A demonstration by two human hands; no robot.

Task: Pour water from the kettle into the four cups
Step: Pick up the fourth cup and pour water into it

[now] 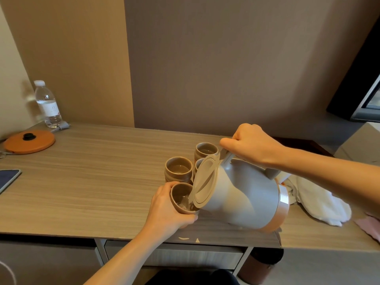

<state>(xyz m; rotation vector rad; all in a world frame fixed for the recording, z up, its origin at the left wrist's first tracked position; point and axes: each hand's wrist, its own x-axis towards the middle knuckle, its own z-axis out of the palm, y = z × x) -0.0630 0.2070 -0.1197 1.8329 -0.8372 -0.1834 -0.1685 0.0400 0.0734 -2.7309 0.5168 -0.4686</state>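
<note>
Grey kettle (242, 194) clenched in the right hand (253, 145), tipped over the cup (178, 192) clasped in the left hand (166, 210).

Both arms reach forward, left hand (167, 208) and right hand (253, 145) gripping.

kettle (244, 194): grey, beige lid, orange band | cups (178, 167): brown | far-left base (29, 141): orange, black hub | table (92, 182): grey-brown wood grain | towel (322, 202): white | bottle (48, 105): clear, white cap

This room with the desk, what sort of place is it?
Probably a hotel room: a built-in desk carries an orange kettle base, a water bottle and a white towel.
</note>
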